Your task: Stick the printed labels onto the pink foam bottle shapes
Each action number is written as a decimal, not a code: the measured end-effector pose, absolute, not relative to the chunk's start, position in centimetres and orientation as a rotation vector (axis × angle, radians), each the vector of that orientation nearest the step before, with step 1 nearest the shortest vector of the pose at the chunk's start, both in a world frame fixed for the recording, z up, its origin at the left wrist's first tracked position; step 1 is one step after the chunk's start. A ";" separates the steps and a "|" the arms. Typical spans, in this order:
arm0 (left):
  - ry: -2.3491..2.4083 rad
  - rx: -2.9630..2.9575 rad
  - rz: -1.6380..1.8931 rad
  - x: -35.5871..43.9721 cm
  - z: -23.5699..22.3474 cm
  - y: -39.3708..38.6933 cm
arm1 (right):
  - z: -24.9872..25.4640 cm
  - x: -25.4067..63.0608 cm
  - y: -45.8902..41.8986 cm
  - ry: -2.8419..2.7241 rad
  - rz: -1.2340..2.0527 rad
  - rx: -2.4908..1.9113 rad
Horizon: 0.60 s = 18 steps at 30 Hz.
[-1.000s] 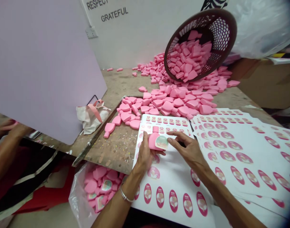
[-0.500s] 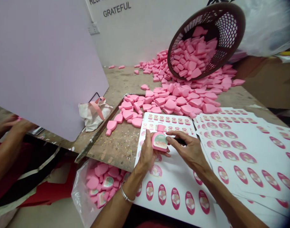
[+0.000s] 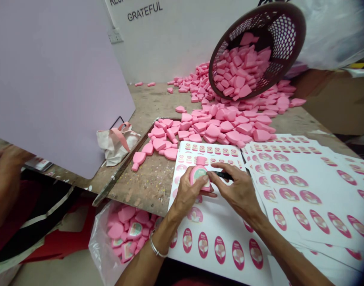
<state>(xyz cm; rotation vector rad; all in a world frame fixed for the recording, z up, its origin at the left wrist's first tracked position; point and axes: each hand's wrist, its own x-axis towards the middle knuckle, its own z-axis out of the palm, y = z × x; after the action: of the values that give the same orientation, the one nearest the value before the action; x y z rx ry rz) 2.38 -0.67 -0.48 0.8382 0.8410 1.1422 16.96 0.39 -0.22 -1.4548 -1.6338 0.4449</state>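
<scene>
A small pink toy bottle is upright in my left hand, whose thumb presses on the green and white label on its front. My right hand grips a slim black tool; its kind I cannot make out. The right thumb and fingertips touch the label's right edge. Both hands are above a white sheet of printed stickers, with pink ovals along its near edge.
More sticker sheets overlap on the right. Pink bottles spill from a tipped brown basket. A plastic bag of labelled bottles hangs below the table edge. A wooden strip, cloth pouch and pale board stand left, beside another person's arm.
My left thumb has moved from the bottle's side onto the label's front. The right hand stays by the label's edge. The other person's hand at left has shifted.
</scene>
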 end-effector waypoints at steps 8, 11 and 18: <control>1.231 0.903 1.247 2.5 0.1 -1.6 | -0.1 14.9 0.5 -1.473 0.791 -1.388; 1.312 0.974 1.185 1.4 1.2 -2.6 | -0.8 15.8 0.7 -1.426 0.886 -1.482; 1.850 1.241 0.482 -11.8 1.4 -9.5 | -3.4 24.3 -3.7 -1.640 0.535 -2.035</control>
<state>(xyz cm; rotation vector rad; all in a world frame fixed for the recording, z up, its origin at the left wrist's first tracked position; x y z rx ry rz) -11.81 -9.50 1.42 1.2405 1.8503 0.4821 24.32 -3.72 -3.37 -2.0354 -1.6401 0.5354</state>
